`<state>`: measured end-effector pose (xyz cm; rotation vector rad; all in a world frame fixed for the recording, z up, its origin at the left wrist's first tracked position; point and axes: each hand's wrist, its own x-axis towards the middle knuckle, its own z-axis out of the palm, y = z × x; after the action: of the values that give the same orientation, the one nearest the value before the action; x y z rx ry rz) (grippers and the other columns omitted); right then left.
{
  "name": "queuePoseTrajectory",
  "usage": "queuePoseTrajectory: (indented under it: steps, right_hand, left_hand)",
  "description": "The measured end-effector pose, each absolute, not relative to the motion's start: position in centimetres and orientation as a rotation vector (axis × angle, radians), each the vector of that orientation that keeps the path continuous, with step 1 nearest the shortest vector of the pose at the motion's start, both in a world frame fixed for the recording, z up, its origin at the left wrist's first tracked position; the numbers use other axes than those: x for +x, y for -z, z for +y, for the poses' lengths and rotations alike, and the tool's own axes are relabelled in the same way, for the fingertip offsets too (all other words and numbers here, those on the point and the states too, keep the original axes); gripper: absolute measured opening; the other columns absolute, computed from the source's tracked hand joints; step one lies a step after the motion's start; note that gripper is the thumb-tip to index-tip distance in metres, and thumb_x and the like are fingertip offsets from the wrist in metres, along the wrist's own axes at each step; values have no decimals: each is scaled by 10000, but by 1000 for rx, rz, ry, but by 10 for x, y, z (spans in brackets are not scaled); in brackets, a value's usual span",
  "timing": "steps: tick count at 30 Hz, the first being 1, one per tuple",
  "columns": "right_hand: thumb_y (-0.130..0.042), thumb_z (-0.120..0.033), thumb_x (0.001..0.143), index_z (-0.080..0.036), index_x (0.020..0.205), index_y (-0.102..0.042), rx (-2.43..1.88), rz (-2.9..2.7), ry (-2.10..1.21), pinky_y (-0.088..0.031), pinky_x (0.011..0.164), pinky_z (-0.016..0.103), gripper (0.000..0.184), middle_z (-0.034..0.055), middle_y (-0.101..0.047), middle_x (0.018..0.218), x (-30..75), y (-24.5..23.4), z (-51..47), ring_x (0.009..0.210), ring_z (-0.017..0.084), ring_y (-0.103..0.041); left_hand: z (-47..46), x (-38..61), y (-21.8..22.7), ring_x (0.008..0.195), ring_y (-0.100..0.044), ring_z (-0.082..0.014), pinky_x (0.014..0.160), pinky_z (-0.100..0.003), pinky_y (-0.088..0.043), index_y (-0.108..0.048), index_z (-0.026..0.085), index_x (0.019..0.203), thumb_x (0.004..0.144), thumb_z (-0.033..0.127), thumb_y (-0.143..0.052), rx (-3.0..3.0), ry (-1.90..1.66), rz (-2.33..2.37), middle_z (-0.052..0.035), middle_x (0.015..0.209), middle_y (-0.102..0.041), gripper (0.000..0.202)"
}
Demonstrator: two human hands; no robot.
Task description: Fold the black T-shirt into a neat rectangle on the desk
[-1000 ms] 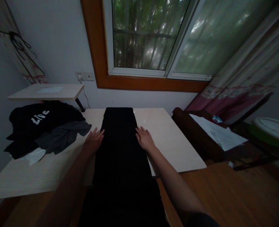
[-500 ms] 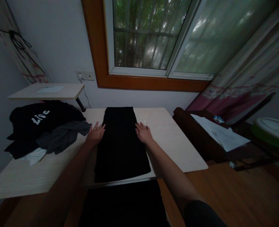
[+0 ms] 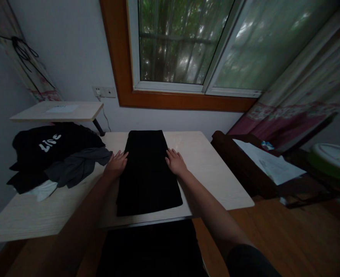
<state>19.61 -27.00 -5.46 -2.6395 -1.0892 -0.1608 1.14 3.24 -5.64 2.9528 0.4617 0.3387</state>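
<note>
A black garment (image 3: 149, 173), folded into a long flat rectangle, lies on the pale wooden table (image 3: 213, 177) in front of me. What kind of garment it is, I cannot tell. At its left edge rests my left hand (image 3: 116, 164), fingers stretched out and palm down. On the opposite edge my right hand (image 3: 176, 161) lies flat, its fingertips touching the cloth. Neither hand grips anything. To the left of my left hand is a heap of clothes: a black piece with white lettering (image 3: 50, 142), a dark grey piece (image 3: 77, 165) and some white cloth (image 3: 44, 190).
A small raised shelf (image 3: 83, 111) with a paper on it stands over the clothes heap. Beyond the table are a window (image 3: 184, 46) and a wall socket (image 3: 103, 92). On the right, a dark brown piece of furniture (image 3: 227, 154) holds white paper (image 3: 267, 161) near a green-and-white tub (image 3: 332, 161).
The near edge of the black garment has shifted slightly away from me, leaving a strip of table showing in front of it. Both hands stay in nearly the same place.
</note>
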Motion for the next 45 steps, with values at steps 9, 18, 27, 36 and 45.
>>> queuePoseTrajectory:
  steps: [9,18,27,36,45]
  right_hand:
    - [-399,-350,1053,-201,1520,-489,-2582,-1154,195,-280,1246,492,498,86,-413,1618,173,54,-301,1523,265,-334]
    - [-451,-310,1025,-246,1458,-562,-2478,-1156,215,-326,1232,490,451,60,-459,1590,155,51,-320,1478,258,-402]
    - [-514,-204,970,-289,1299,-688,-2326,-1319,214,-408,1158,533,382,65,-613,1420,133,40,-331,1343,273,-510]
    - [-503,-262,998,-272,1335,-664,-2367,-1273,188,-434,1133,467,374,67,-612,1411,133,35,-329,1323,261,-511]
    - [-565,-258,963,-254,1191,-699,-2302,-1246,163,-458,1081,439,265,86,-638,1300,139,38,-333,1231,257,-553]
  left_hand:
    - [19,-42,62,1497,-389,-261,1233,-523,-313,-556,212,1467,989,180,-329,2921,-375,207,-114,1518,-545,530]
    - [11,-99,43,1532,-278,-284,1218,-547,-338,-656,365,1352,926,153,-498,2764,-442,-156,-13,1651,-349,501]
    - [11,-109,43,1370,-484,-235,1134,-507,-442,-778,341,1126,958,196,-526,2643,-406,-292,-28,1260,-728,336]
    - [1,-121,34,1207,-592,-221,1034,-445,-519,-775,350,1137,968,197,-521,2586,-512,-371,-19,1178,-763,341]
    - [-8,-121,30,1100,-647,-227,910,-383,-573,-805,289,1040,915,233,-654,2508,-384,-330,-72,1012,-769,204]
